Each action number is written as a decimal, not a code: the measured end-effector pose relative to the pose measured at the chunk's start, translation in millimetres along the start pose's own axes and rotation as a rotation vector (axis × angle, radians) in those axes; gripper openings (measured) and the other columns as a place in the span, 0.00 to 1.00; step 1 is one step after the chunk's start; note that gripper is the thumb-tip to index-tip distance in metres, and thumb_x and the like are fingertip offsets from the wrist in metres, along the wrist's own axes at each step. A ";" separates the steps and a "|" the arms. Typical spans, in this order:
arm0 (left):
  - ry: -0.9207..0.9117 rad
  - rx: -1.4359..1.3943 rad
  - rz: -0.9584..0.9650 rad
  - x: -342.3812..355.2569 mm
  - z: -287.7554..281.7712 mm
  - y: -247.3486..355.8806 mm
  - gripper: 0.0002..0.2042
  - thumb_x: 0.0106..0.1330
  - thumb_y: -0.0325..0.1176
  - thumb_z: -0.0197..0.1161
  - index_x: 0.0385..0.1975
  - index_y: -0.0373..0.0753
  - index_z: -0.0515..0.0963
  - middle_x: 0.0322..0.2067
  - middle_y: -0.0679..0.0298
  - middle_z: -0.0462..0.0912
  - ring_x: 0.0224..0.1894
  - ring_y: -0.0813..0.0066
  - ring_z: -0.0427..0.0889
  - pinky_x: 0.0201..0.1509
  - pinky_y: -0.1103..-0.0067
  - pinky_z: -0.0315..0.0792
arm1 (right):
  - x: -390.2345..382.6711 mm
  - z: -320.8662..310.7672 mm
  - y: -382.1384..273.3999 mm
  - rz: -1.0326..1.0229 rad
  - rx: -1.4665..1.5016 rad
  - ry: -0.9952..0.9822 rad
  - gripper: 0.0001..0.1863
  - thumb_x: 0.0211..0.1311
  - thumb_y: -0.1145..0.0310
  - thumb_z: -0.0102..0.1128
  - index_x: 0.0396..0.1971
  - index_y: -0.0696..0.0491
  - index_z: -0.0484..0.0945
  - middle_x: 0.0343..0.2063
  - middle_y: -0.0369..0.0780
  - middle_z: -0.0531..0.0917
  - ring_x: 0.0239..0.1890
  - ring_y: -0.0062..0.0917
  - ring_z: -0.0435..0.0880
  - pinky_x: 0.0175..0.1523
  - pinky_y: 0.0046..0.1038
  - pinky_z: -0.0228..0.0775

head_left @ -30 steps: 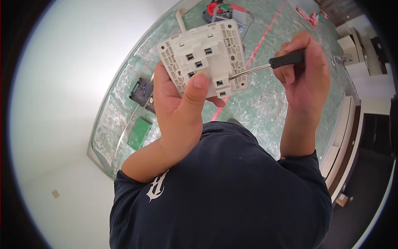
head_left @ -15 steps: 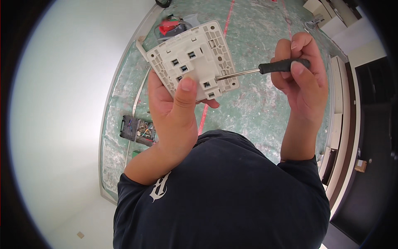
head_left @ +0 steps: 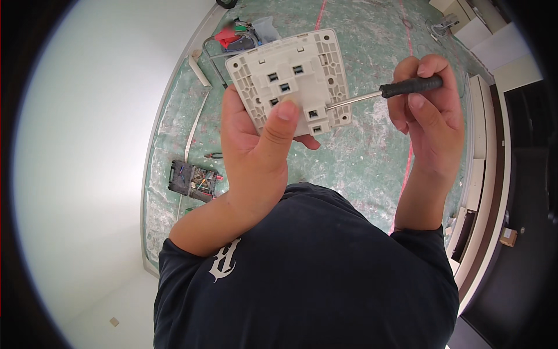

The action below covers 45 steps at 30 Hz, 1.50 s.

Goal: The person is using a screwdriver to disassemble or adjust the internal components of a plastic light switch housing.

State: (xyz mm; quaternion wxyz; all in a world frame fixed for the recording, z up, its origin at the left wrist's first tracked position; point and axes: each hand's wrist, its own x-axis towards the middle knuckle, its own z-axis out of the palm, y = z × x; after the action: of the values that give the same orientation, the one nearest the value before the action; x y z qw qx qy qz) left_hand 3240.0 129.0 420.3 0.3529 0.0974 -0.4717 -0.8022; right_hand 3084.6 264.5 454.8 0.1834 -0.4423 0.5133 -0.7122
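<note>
My left hand [head_left: 256, 157] grips a white plastic switch panel [head_left: 308, 52], its back toward me, with a moulded lattice along two edges and several small square dark-centred terminals. My thumb lies across its lower left part. The fingers of my right hand [head_left: 427, 110] are curled around the black handle of a screwdriver [head_left: 411, 86]. Its metal shaft points left, and the tip rests at the panel beside a terminal on the lower right.
Green floor covering [head_left: 363, 163] carries red lines, an open black toolbox [head_left: 192, 180], pliers [head_left: 214, 155], a white pipe [head_left: 199, 70] and a cart with red items [head_left: 226, 36]. A white wall [head_left: 81, 145] is left; dark cabinetry [head_left: 517, 174] is right.
The panel shifted left, then back right and up a little. My right fingers have shifted on the handle, with the thumb now below it. The background has moved as my head turned.
</note>
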 end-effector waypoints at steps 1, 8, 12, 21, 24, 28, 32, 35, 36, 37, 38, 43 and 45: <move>-0.003 0.002 -0.005 1.4 0.4 -2.2 0.21 0.67 0.38 0.60 0.51 0.36 0.60 0.44 0.58 0.78 0.39 0.70 0.82 0.30 0.76 0.78 | -1.0 -3.2 2.5 0.002 0.001 0.006 0.07 0.68 0.70 0.48 0.43 0.53 0.65 0.29 0.38 0.72 0.17 0.14 0.65 0.21 0.16 0.52; -0.027 -0.011 -0.003 14.2 -7.1 -8.0 0.21 0.67 0.38 0.60 0.51 0.35 0.60 0.43 0.58 0.78 0.38 0.71 0.82 0.30 0.77 0.78 | 2.0 -23.4 19.7 0.027 0.071 -0.062 0.09 0.68 0.67 0.48 0.42 0.56 0.66 0.26 0.38 0.72 0.19 0.15 0.66 0.22 0.17 0.55; -0.019 0.008 -0.007 16.2 -11.0 -10.8 0.22 0.67 0.38 0.61 0.52 0.34 0.60 0.43 0.58 0.78 0.38 0.72 0.82 0.30 0.78 0.78 | 4.3 4.0 18.0 -0.103 0.022 0.104 0.10 0.70 0.64 0.46 0.39 0.56 0.68 0.21 0.36 0.70 0.17 0.13 0.63 0.20 0.16 0.54; -0.016 0.000 -0.009 5.5 -21.3 -8.8 0.22 0.66 0.36 0.62 0.52 0.35 0.60 0.42 0.59 0.79 0.37 0.74 0.82 0.30 0.79 0.78 | -2.2 3.5 32.0 -0.036 0.153 0.038 0.10 0.70 0.64 0.45 0.39 0.56 0.67 0.20 0.37 0.69 0.16 0.15 0.63 0.20 0.18 0.54; -0.009 -0.020 -0.011 3.4 -26.4 -12.3 0.22 0.65 0.37 0.62 0.52 0.34 0.61 0.42 0.59 0.79 0.37 0.74 0.82 0.30 0.80 0.77 | -2.5 19.6 32.2 -0.084 0.085 0.122 0.11 0.71 0.63 0.45 0.38 0.55 0.67 0.17 0.34 0.67 0.15 0.14 0.59 0.19 0.18 0.51; -0.032 0.130 0.015 -2.0 -35.2 -17.0 0.24 0.69 0.44 0.55 0.56 0.35 0.60 0.47 0.56 0.77 0.43 0.65 0.83 0.31 0.76 0.80 | -4.3 -1.4 44.4 -0.048 0.165 -0.046 0.10 0.69 0.64 0.47 0.40 0.56 0.67 0.19 0.36 0.68 0.16 0.16 0.61 0.20 0.18 0.53; -0.016 0.130 0.009 -6.6 -34.5 -21.8 0.23 0.69 0.44 0.55 0.55 0.35 0.60 0.46 0.56 0.78 0.42 0.65 0.83 0.31 0.75 0.80 | -5.9 2.6 42.6 0.004 0.194 -0.057 0.11 0.66 0.65 0.50 0.42 0.56 0.66 0.22 0.38 0.71 0.18 0.17 0.65 0.21 0.18 0.56; 0.018 0.047 -0.005 -10.3 -31.7 -26.1 0.22 0.67 0.41 0.58 0.53 0.34 0.61 0.44 0.57 0.79 0.39 0.69 0.83 0.30 0.77 0.79 | -9.9 5.9 43.3 -0.027 0.167 -0.035 0.10 0.66 0.65 0.49 0.40 0.56 0.67 0.21 0.38 0.70 0.18 0.18 0.65 0.21 0.18 0.56; 0.042 -0.032 -0.013 -11.6 -30.5 -27.7 0.23 0.65 0.39 0.62 0.51 0.34 0.61 0.42 0.58 0.79 0.37 0.73 0.82 0.29 0.79 0.78 | -11.6 4.7 44.3 -0.036 0.165 -0.039 0.10 0.67 0.66 0.49 0.40 0.56 0.67 0.21 0.38 0.70 0.18 0.18 0.65 0.21 0.18 0.56; 0.043 -0.030 -0.012 -12.7 -30.1 -28.9 0.23 0.65 0.39 0.62 0.51 0.34 0.61 0.42 0.58 0.79 0.37 0.73 0.82 0.29 0.79 0.78 | -12.8 2.4 45.8 -0.036 0.167 -0.039 0.10 0.67 0.66 0.49 0.40 0.56 0.67 0.21 0.38 0.70 0.18 0.18 0.65 0.21 0.18 0.56; 0.043 -0.030 -0.007 -13.8 -29.9 -30.2 0.23 0.66 0.39 0.62 0.51 0.34 0.61 0.42 0.58 0.79 0.36 0.72 0.83 0.29 0.79 0.78 | -14.2 -0.9 47.5 -0.031 0.193 -0.068 0.09 0.67 0.67 0.48 0.40 0.56 0.67 0.21 0.38 0.71 0.18 0.18 0.65 0.21 0.18 0.56; 0.051 -0.005 -0.011 -17.1 -25.2 -36.2 0.23 0.67 0.43 0.59 0.51 0.34 0.61 0.41 0.58 0.80 0.36 0.72 0.83 0.28 0.79 0.78 | -21.3 -12.8 46.7 -0.069 0.252 -0.036 0.07 0.67 0.68 0.47 0.38 0.56 0.66 0.21 0.39 0.71 0.18 0.18 0.65 0.20 0.18 0.56; 0.021 -0.041 -0.042 -20.0 -26.2 -39.9 0.22 0.68 0.44 0.57 0.52 0.35 0.62 0.42 0.58 0.80 0.36 0.72 0.83 0.28 0.78 0.78 | -26.9 -18.8 45.1 -0.081 0.273 0.016 0.07 0.67 0.69 0.47 0.38 0.56 0.66 0.21 0.40 0.71 0.17 0.17 0.65 0.20 0.18 0.56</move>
State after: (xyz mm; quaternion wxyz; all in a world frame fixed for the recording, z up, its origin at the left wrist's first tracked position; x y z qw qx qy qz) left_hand 3248.5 136.3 369.8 0.3430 0.1085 -0.4490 -0.8179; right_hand 3075.1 276.1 401.0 0.2089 -0.4277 0.3950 -0.7858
